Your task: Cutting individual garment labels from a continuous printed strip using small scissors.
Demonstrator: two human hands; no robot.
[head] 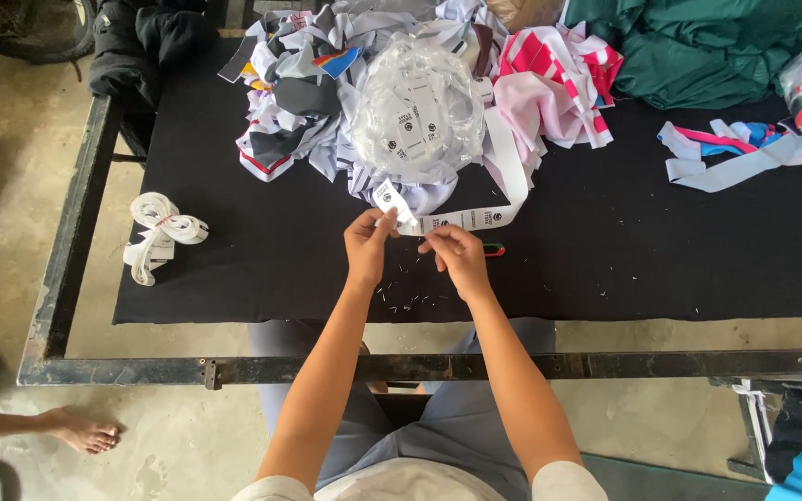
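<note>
pinching a flat white woven label strip (457,220), left hand (367,243) and right hand (457,255) grip it.

Your view: soft, even daylight, no hard shadows. Black cloth on bench (234,269) swallows detail, reads flat. Clear plastic bag (417,107) throws mild glare, white strips near blown out. Faint shadow under your hands. Floor (2,213) at left dimmer, grey. Focus sharp at centre; frame edges slightly stretched, bench rail (420,366) bows a little. No motion blur.
</note>
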